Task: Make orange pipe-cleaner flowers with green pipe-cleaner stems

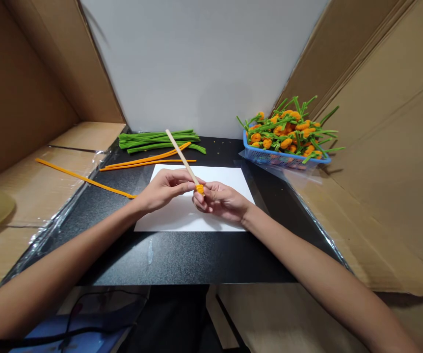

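Note:
Over a sheet of white paper, both hands meet at the lower end of a pale wooden stick, which tilts up to the left. An orange pipe cleaner is wound in a tight coil around that lower end. My left hand is closed, with its thumb and fingers pinching the stick right beside the coil. My right hand is closed too, gripping the coil between thumb and fingers from the right. Part of the coil is hidden behind the fingertips.
Green pipe cleaners lie bundled at the back left, with loose orange pipe cleaners in front. Another orange strip crosses the table's left edge. A blue basket of orange-and-green pieces stands back right. Cardboard walls flank the black table.

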Demonstrator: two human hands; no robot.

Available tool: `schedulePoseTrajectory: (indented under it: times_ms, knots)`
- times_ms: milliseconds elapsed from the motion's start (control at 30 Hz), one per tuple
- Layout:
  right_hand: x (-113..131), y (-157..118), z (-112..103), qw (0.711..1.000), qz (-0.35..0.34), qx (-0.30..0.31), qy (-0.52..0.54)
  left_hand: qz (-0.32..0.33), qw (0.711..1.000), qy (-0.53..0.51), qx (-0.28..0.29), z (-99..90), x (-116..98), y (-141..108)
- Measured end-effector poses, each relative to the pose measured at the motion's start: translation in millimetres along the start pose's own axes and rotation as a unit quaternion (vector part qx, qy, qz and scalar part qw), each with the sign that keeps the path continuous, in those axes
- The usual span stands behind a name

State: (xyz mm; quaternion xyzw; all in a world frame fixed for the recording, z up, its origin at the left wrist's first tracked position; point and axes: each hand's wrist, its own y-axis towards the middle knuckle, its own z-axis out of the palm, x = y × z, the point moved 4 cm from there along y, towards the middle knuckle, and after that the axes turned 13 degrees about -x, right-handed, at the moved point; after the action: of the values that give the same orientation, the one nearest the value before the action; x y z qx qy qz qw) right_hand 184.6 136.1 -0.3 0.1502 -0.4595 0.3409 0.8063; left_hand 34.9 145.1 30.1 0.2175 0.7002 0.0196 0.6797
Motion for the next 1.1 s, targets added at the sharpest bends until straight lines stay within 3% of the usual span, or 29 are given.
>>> schedulePoseTrajectory:
  times_ms: [100, 167, 333, 467, 567, 733, 800, 867, 933, 967, 1033, 1100]
  knots:
    - [-3, -2, 4, 0.998, 0.027, 0.054, 0.007, -0.01, 1.0, -0.016, 0.003, 5.4, -1, -3]
    - [-1, -3, 6, 0.998, 0.034, 0.051, -0.001, -0.002, 1.0, -0.022, -0.014, 6.3, -3, -3]
    - [6, -1, 2, 0.996, -0.016, -0.071, -0.06, -0.005, 0.997, -0.006, -0.07, 2.7, 1, -3]
    - [6, 2, -1, 0.967, -0.056, -0.127, -0.214, -0.031, 0.99, 0.059, -0.127, -1.8, 7, -2]
    - [9, 1, -5, 0.896, -0.127, -0.184, -0.383, -0.047, 0.982, 0.102, -0.154, -3.3, 11, -1]
    - [21, -6, -3, 0.707, -0.273, -0.266, -0.596, -0.07, 0.973, 0.145, -0.164, -2.1, 16, -4]
    - [22, -8, 0, 0.66, -0.297, -0.263, -0.638, -0.078, 0.971, 0.153, -0.168, -0.6, 16, -5]
    - [21, -8, 3, 0.634, -0.308, -0.256, -0.661, -0.084, 0.969, 0.154, -0.172, 1.2, 16, -7]
    - [21, -8, 5, 0.643, -0.306, -0.258, -0.653, -0.083, 0.97, 0.149, -0.172, 2.5, 15, -7]
    - [21, -7, 4, 0.664, -0.298, -0.265, -0.633, -0.078, 0.972, 0.144, -0.168, 3.1, 13, -7]
    - [19, -5, 1, 0.741, -0.255, -0.284, -0.552, -0.06, 0.977, 0.132, -0.157, 3.6, 10, -5]
    - [15, -2, -3, 0.843, -0.181, -0.285, -0.418, -0.036, 0.983, 0.116, -0.14, 3.7, 6, -3]
